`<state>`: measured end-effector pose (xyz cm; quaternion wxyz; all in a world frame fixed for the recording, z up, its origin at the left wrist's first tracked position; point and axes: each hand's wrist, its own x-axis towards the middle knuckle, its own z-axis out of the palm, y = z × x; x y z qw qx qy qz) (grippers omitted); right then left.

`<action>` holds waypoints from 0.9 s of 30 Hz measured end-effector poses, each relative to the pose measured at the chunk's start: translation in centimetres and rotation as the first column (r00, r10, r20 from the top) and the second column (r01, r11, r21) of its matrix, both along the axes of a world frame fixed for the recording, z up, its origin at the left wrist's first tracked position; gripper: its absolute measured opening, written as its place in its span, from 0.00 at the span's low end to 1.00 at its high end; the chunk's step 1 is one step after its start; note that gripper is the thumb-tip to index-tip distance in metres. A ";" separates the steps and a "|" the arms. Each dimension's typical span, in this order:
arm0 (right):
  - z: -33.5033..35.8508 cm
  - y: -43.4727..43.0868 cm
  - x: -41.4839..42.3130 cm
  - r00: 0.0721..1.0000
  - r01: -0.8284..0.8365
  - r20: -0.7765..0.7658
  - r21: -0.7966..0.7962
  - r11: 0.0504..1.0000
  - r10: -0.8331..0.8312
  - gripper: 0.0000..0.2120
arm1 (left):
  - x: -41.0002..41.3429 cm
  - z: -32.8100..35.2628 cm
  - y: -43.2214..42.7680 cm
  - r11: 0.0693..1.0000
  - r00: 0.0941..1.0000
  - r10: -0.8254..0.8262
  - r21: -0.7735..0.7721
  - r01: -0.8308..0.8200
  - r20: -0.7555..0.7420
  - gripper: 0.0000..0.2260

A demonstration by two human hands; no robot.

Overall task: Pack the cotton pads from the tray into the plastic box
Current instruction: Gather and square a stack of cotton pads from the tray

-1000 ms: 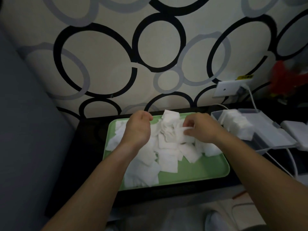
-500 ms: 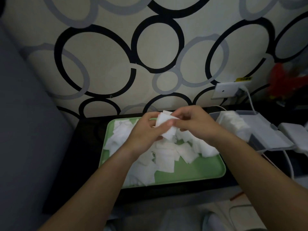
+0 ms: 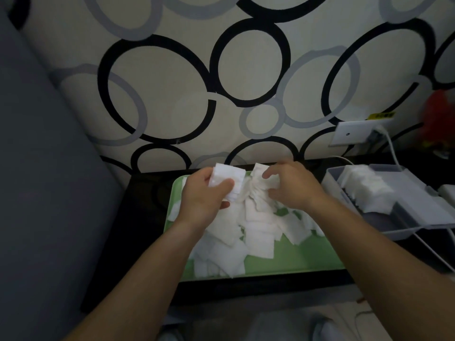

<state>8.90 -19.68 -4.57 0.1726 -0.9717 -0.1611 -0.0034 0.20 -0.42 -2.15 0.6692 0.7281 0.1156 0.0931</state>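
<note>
A green tray (image 3: 302, 260) on a dark table carries a loose heap of white square cotton pads (image 3: 258, 232). Above the tray's far part, my left hand (image 3: 202, 200) pinches a small stack of pads (image 3: 227, 179) between thumb and fingers. My right hand (image 3: 293, 187) hovers just to the right of it, its fingers curled around more pads (image 3: 261, 179) lifted off the heap. The clear plastic box (image 3: 403, 217) stands to the right of the tray, open, with a block of stacked pads (image 3: 366, 187) inside.
The dark table (image 3: 138, 232) sits against a wall with ring-patterned paper. A grey sofa (image 3: 44, 168) fills the left. A wall socket (image 3: 354, 132) with a white cable (image 3: 391, 148) is behind the box. A red object (image 3: 440, 119) lies at far right, a white device (image 3: 449, 193) beside the box.
Both hands rose from the heap and came together with pads. The left hand now holds its stack apart, and the right hand has dropped back to the pile.
</note>
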 end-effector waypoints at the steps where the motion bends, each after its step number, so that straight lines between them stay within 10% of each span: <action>1: -0.1 0.0 0.0 1.000 0.008 0.022 -0.007 1.000 -0.008 0.12 | 0.0 0.0 0.0 1.000 1.000 -0.003 0.002 0.003 0.003 0.09; 7: 1.0 -0.4 -0.3 0.996 0.065 0.027 0.374 0.925 -0.081 0.03 | -0.1 0.0 0.4 1.000 1.000 -0.003 -0.001 0.003 -0.007 0.10; 16: 4.8 -0.4 -3.4 0.879 0.279 -0.388 0.890 0.361 0.277 0.03 | 0.0 -0.4 -0.5 0.992 0.991 -0.080 -0.101 0.069 -0.108 0.07; 27: 4.8 -0.3 -3.7 0.903 0.065 -0.326 0.747 0.662 0.280 0.06 | -0.7 0.7 -1.8 0.961 0.962 -0.258 -0.130 0.245 -0.092 0.08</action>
